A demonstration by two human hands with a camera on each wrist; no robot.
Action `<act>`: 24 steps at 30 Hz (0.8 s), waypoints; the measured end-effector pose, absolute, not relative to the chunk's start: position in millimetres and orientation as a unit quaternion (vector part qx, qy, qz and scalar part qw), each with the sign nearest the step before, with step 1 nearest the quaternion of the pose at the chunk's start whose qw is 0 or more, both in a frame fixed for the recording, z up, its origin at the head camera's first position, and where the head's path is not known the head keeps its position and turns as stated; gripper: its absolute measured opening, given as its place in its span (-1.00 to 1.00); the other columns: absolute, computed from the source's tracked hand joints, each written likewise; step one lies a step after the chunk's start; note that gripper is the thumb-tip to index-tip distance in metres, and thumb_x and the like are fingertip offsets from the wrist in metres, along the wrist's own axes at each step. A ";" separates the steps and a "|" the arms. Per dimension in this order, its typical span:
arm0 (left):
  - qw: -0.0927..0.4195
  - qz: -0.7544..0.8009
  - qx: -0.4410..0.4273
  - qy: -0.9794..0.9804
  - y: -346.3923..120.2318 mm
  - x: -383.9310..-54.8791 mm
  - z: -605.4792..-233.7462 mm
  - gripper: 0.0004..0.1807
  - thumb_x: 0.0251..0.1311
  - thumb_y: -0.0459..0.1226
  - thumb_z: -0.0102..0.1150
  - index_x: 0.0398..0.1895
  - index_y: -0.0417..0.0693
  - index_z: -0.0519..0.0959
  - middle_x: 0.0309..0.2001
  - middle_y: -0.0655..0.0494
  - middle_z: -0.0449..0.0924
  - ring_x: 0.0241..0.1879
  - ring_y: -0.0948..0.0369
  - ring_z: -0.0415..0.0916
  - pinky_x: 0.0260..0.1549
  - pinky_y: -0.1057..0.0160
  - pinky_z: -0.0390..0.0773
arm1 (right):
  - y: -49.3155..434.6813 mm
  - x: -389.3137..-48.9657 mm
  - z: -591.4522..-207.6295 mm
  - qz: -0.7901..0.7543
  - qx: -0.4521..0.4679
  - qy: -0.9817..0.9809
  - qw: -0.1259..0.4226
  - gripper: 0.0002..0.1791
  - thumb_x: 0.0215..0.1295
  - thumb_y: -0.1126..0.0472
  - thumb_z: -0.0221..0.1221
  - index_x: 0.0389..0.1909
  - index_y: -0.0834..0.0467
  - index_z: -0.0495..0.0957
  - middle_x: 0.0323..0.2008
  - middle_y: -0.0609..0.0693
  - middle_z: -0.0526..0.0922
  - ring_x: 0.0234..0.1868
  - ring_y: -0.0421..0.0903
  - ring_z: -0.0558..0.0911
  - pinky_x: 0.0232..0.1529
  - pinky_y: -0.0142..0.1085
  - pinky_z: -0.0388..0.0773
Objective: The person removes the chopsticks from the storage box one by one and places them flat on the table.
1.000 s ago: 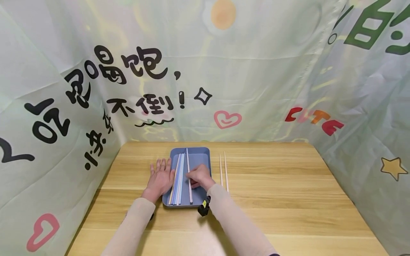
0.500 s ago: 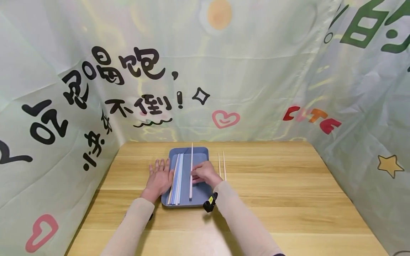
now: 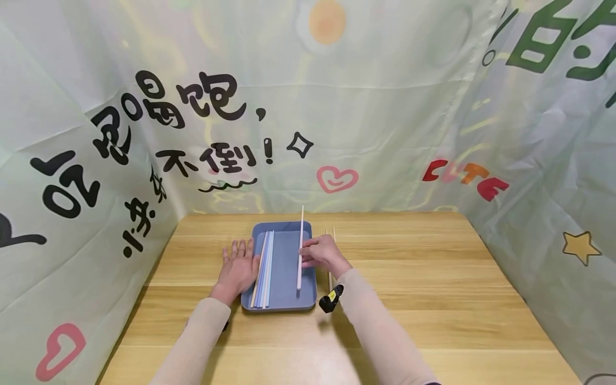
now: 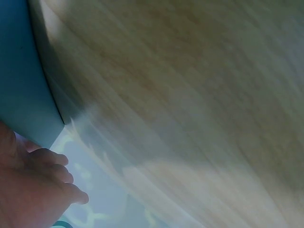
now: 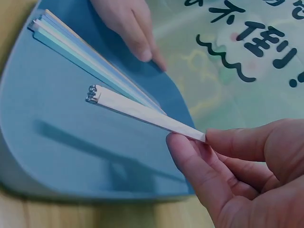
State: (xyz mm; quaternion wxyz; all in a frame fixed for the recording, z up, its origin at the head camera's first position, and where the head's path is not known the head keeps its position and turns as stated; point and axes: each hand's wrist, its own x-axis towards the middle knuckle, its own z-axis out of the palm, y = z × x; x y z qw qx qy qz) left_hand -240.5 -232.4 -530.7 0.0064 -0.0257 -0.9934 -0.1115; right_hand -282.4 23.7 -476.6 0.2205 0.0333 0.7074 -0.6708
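My right hand (image 3: 323,253) pinches a pale pinkish chopstick (image 5: 135,110) between thumb and fingers, above the right side of the blue-grey tray (image 3: 284,262). Its silver-capped end points down toward me; whether a second stick lies against it, I cannot tell. Flat at the tray's left edge rests my left hand (image 3: 237,270), fingers straight and spread, holding nothing. Beside it in the tray lies a bunch of chopsticks (image 3: 263,272) in blue, white and yellowish tones. The left wrist view shows part of the left hand (image 4: 38,185) against the tray wall (image 4: 23,61).
Two light chopsticks (image 3: 334,231) lie on the wooden table (image 3: 409,278) to the right of the tray, partly hidden behind my right hand. Printed fabric walls (image 3: 385,133) enclose the table at the back and sides.
My right hand has lifted the chopstick off the tray floor and carried it to the right, toward the tray's right edge. The left hand has stayed in place.
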 end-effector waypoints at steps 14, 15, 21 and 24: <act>0.023 -0.105 -0.035 -0.994 -233.4 -240.8 -532.3 -0.27 0.68 -0.02 -0.33 0.69 -0.28 0.00 0.62 -0.45 0.05 0.64 -0.38 -0.09 0.55 -0.48 -0.12 | 69.5 -285.9 -472.1 -0.654 0.057 0.731 0.187 -0.61 0.32 0.53 0.27 0.16 0.56 0.56 -0.17 0.38 0.76 -0.45 -0.05 0.74 -0.05 -0.02 0.79; 0.023 -0.106 -0.035 -0.993 -233.4 -240.8 -532.0 -0.27 0.68 -0.02 -0.32 0.69 -0.28 0.00 0.62 -0.45 0.05 0.64 -0.38 -0.09 0.55 -0.48 -0.12 | 71.8 -285.6 -472.2 -0.652 0.059 0.732 0.187 -0.61 0.32 0.53 0.27 0.16 0.56 0.57 -0.17 0.37 0.76 -0.45 -0.05 0.75 -0.06 -0.03 0.80; 0.019 -0.106 -0.034 -0.994 -233.5 -240.7 -530.5 -0.27 0.68 -0.02 -0.32 0.69 -0.28 -0.02 0.63 -0.44 0.03 0.65 -0.37 -0.10 0.56 -0.47 -0.13 | 85.0 -283.2 -474.8 -0.637 0.067 0.745 0.190 -0.60 0.33 0.51 0.27 0.17 0.54 0.56 -0.07 0.43 0.74 -0.42 -0.05 0.76 -0.08 -0.07 0.80; 0.018 -0.105 -0.035 -0.994 -233.4 -240.8 -531.3 -0.27 0.68 -0.02 -0.33 0.69 -0.29 -0.02 0.63 -0.44 0.03 0.65 -0.38 -0.11 0.55 -0.48 -0.13 | 91.8 -283.0 -477.8 -0.633 0.069 0.749 0.184 -0.60 0.34 0.50 0.27 0.17 0.54 0.56 -0.10 0.43 0.75 -0.41 -0.04 0.76 -0.10 -0.07 0.81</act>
